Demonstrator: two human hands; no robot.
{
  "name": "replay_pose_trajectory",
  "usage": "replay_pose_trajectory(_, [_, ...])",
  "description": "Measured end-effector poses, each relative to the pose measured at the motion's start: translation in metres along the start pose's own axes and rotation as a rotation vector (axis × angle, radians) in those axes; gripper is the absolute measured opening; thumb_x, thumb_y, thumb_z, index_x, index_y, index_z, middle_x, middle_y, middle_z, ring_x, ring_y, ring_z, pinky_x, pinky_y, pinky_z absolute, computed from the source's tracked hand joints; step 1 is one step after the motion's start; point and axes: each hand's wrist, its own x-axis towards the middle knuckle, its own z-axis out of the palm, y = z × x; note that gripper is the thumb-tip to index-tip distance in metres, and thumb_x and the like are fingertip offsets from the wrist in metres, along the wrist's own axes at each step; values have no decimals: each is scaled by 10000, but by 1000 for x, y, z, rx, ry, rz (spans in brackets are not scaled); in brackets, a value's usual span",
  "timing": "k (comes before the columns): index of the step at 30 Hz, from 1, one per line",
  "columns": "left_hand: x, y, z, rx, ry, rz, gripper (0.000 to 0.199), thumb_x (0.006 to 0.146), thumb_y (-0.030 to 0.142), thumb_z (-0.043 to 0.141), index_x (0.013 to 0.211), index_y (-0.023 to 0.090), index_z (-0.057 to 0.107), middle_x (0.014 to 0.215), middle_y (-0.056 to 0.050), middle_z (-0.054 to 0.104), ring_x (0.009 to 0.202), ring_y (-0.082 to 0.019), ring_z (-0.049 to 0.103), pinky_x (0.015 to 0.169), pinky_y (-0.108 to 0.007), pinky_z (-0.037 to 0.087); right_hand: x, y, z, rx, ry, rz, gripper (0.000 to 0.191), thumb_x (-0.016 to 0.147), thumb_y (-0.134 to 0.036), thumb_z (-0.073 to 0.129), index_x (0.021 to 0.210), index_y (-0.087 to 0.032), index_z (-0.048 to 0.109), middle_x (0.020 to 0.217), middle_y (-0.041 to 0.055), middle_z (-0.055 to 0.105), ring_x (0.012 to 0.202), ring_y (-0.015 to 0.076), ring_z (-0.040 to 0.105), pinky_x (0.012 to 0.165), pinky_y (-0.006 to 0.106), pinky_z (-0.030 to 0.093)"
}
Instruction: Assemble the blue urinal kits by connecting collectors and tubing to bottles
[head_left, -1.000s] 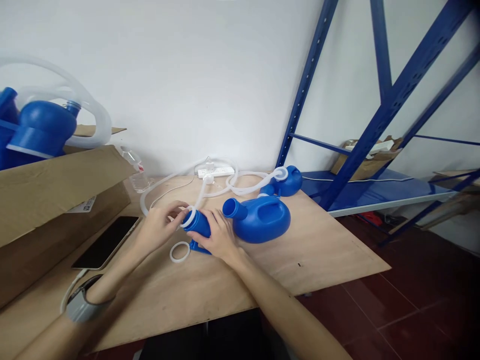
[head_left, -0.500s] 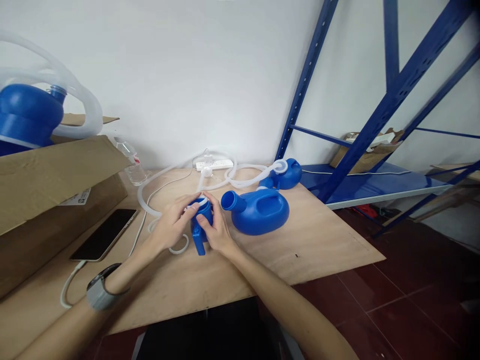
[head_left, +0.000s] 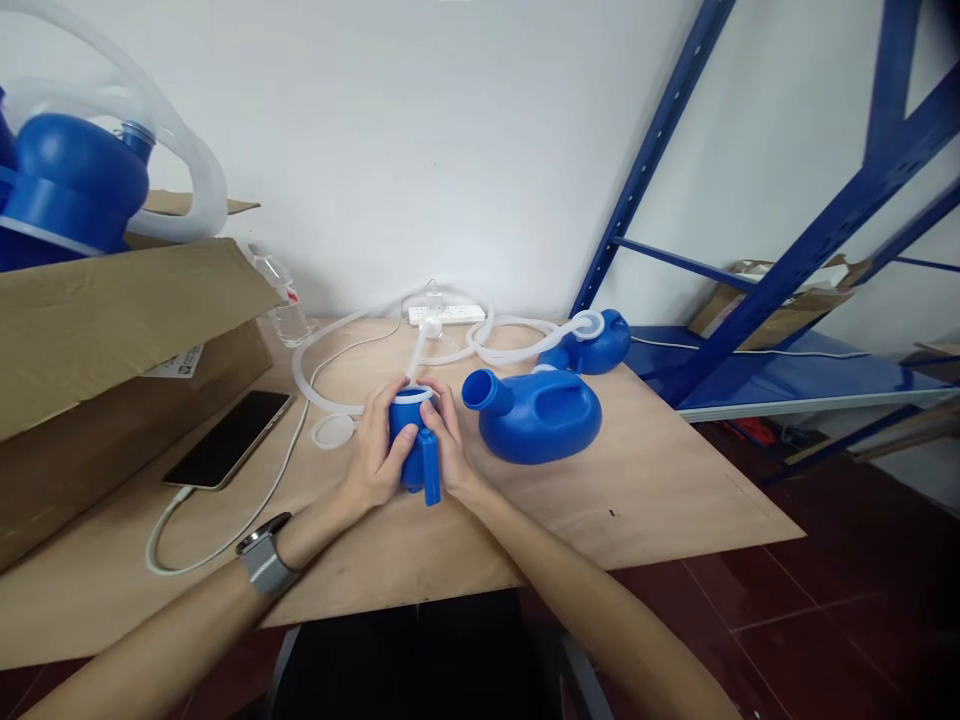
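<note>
Both hands are wrapped round a blue plastic cup-shaped piece [head_left: 409, 455] with a side handle that points toward me. A white ring [head_left: 412, 397] sits around its open top. My left hand [head_left: 379, 450] grips the left side, its thumb pressed on the front. On the right side, my right hand [head_left: 448, 440] has its thumb near the rim by the handle. A round translucent cap [head_left: 332, 431] lies on the table just left of my left hand. Right of my hands rests a blue urinal bottle [head_left: 540, 418], lying with its open neck toward them.
A second blue bottle [head_left: 606, 342] with clear tubing [head_left: 510, 352] lies behind. A power strip [head_left: 448, 315] and plastic water bottle [head_left: 283, 300] stand near the wall. On the left are a phone [head_left: 227, 440] and a cardboard box [head_left: 135, 350] holding blue bottles. A blue shelf [head_left: 750, 375] stands right.
The cup-shaped piece has turned in my hands, so its handle has swung from left to right. The white ring now lies more level on the rim. My view has shifted left.
</note>
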Motion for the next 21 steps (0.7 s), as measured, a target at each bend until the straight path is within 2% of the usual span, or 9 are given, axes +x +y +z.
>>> replay_pose_trajectory(3, [-6,0,5,-75,56,21,557,1039,481,509,1539,247,435,1498,-151,544,1412,-332,516,1182,-567,420,-2,-1,4,90,-6,29,545,906,-616,699,1334,-307,564,1223,31,665,1146,236,652,1037,373,519])
replay_pose_trajectory(6, [-6,2,2,-179,43,63,613,1011,561,508,1544,266,437,1554,-151,497,1479,-368,453,1219,-608,371,-5,-7,9,95,-15,18,556,907,-630,693,1344,-302,590,1340,41,660,1266,262,621,1110,405,486])
replay_pose_trajectory(9, [-3,7,-3,-212,-20,64,752,994,645,483,1630,272,335,1686,-160,348,1570,-399,319,1259,-641,291,-6,-14,13,78,1,2,476,932,-631,660,1250,-278,641,1365,46,674,1306,270,608,1139,419,470])
replay_pose_trajectory(12, [-3,12,-4,-141,-62,95,886,977,702,477,1693,258,202,1765,-166,174,1620,-429,170,1275,-669,221,-5,-19,14,98,27,5,423,957,-618,627,1211,-280,644,1367,43,687,1283,256,627,1098,415,510])
replay_pose_trajectory(14, [-4,15,-1,-91,-59,106,883,984,684,484,1697,254,189,1755,-177,198,1610,-433,199,1263,-672,249,-4,-21,15,122,59,25,399,955,-617,625,1184,-291,640,1345,37,701,1250,249,648,1049,418,548])
replay_pose_trajectory(17, [-7,17,4,-20,5,71,789,1016,591,491,1682,258,233,1671,-189,352,1541,-408,352,1224,-645,342,-4,-22,17,116,112,52,413,915,-647,650,1146,-306,636,1247,40,741,1170,256,685,973,439,595])
replay_pose_trajectory(21, [-9,17,6,59,49,85,735,1017,498,508,1666,244,275,1563,-192,431,1440,-384,466,1153,-600,441,-6,-21,20,39,169,55,444,918,-658,627,1122,-264,623,1141,67,763,1115,266,711,939,440,614])
